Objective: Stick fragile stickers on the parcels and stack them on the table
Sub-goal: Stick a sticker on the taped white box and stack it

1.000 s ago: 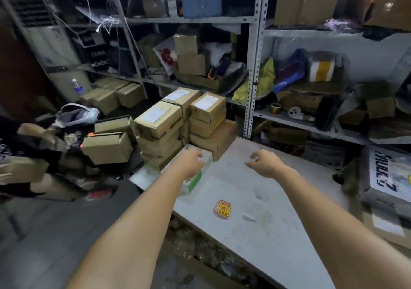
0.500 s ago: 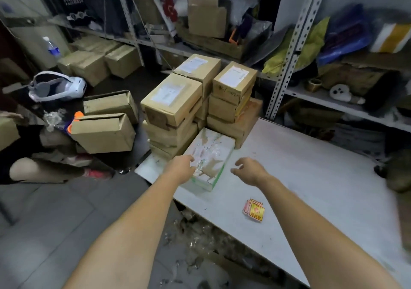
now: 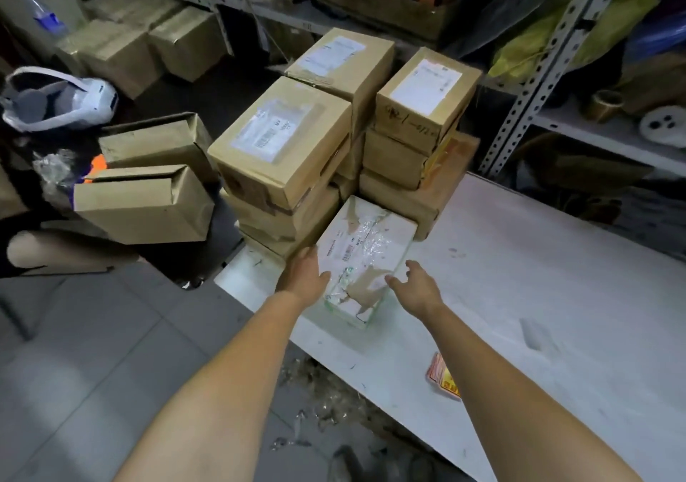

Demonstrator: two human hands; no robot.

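Parcel point(image 3: 365, 259) in white wrapping, taped and scuffed, lies flat on the table point(image 3: 538, 296) near its left end, its long side running from 6 toward 12 o'clock; the left hand point(image 3: 302, 277) lies against its 9 o'clock side, fingers straight along the edge and thumb resting on the top, pressing rather than curling round it; the right hand point(image 3: 417, 288) sits at its 3 o'clock side with fingers spread and relaxed, holding nothing, and whether it touches the wrapping cannot be told; stacks of brown boxes point(image 3: 282, 151) with white labels stand touching the parcel from 10 to 1 o'clock; a small pile of red and yellow stickers point(image 3: 441, 377) lies on the table at 5 o'clock from the parcel, partly hidden by the right forearm; two more brown cartons point(image 3: 144, 203) sit off the table at 9 o'clock, with a white headset point(image 3: 55, 99) beyond them at 10 o'clock; a metal shelf post point(image 3: 538, 73) rises at 2 o'clock.
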